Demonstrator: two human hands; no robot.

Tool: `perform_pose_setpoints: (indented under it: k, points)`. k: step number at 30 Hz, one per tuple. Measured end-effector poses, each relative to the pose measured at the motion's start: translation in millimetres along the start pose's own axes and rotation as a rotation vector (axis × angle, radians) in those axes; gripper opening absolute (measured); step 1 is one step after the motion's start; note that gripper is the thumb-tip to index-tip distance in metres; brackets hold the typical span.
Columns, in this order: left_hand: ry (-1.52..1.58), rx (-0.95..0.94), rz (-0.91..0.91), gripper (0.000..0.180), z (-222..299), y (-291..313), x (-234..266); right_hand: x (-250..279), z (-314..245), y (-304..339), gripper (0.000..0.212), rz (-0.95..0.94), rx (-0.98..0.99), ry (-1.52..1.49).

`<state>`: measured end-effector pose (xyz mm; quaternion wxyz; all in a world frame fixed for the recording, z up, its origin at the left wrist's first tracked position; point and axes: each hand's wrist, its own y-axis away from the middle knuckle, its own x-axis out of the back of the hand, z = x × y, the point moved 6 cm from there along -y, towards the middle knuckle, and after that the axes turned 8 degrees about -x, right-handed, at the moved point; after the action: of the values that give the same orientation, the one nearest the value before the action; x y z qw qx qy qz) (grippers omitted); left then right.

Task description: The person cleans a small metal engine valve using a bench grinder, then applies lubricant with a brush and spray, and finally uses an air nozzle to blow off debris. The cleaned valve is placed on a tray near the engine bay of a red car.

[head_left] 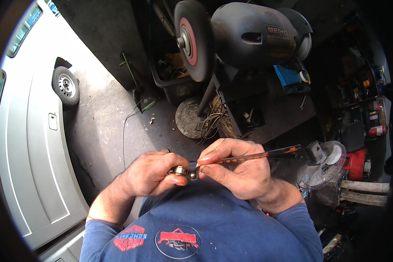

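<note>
My left hand is closed around a small brass-coloured metal part with a rounded end, held in front of my chest. Much of that part is hidden by the fingers. Between thumb and fingers, my right hand pinches a long thin dark strip with worn orange paint. The strip points out to the right past the knuckles, while its other end reaches the fingertips beside the metal part. Whether strip and part touch is too small to tell.
A bench grinder with a large dark wheel stands ahead. Below it are a round stained base and coiled cables. At right is a fan; a blue container lies on the bench. A pale vehicle stands left.
</note>
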<state>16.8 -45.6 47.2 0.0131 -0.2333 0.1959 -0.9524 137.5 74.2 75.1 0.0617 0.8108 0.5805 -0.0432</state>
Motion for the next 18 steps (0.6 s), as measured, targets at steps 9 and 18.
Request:
perform_pose_setpoints:
  k: [9, 18]
  points:
    - [0.229, 0.014, -0.058, 0.028, -2, -5, -4, 0, -5, -10, 0.01, -0.149, -0.081, -0.059]
    - [0.428, -0.046, -0.097, 0.026, 3, -11, -14, -2, -2, -23, 0.011, -0.462, -0.144, -0.29]
